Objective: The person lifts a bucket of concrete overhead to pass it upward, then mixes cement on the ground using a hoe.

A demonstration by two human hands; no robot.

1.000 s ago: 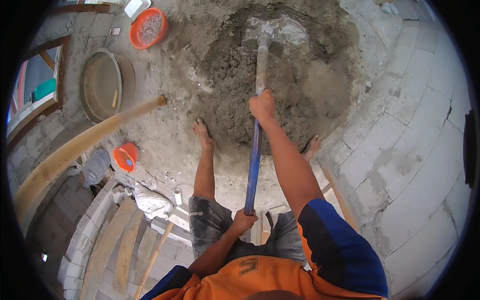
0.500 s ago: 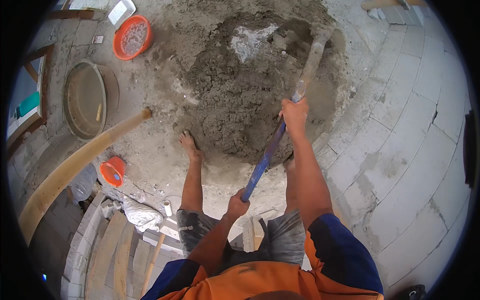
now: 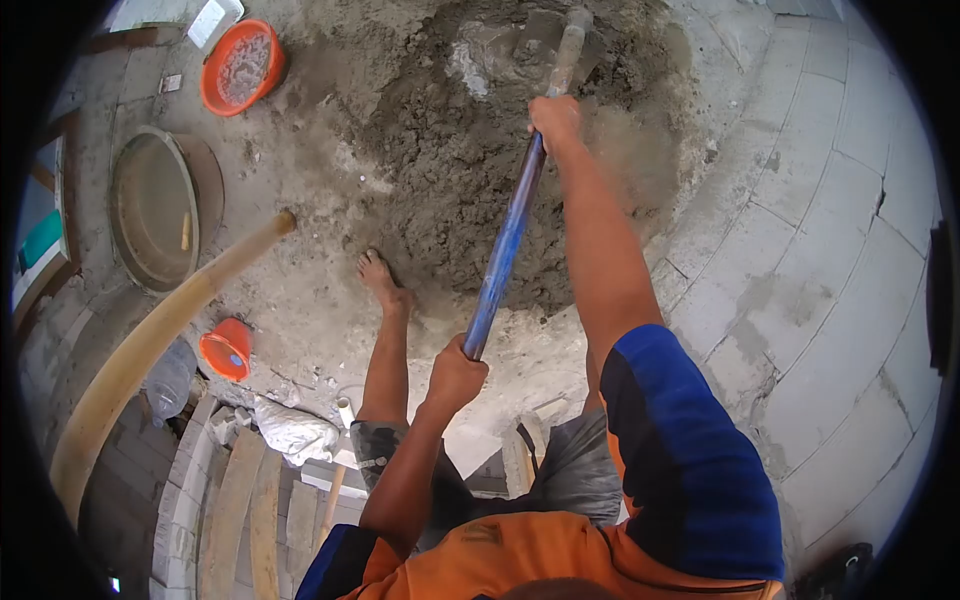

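While our left hand has its grip clamped round the near end of a hoe, we see a small orange bucket on the floor to its left. Farther out, our bare left foot stands at the edge of a grey mix, over which the hoe's handle slants. Our right hand is clamped higher on that handle, near the blade, which we can hardly make out at the pile's far side. Left of the pile we see a big tub and, beyond it, an orange basin.
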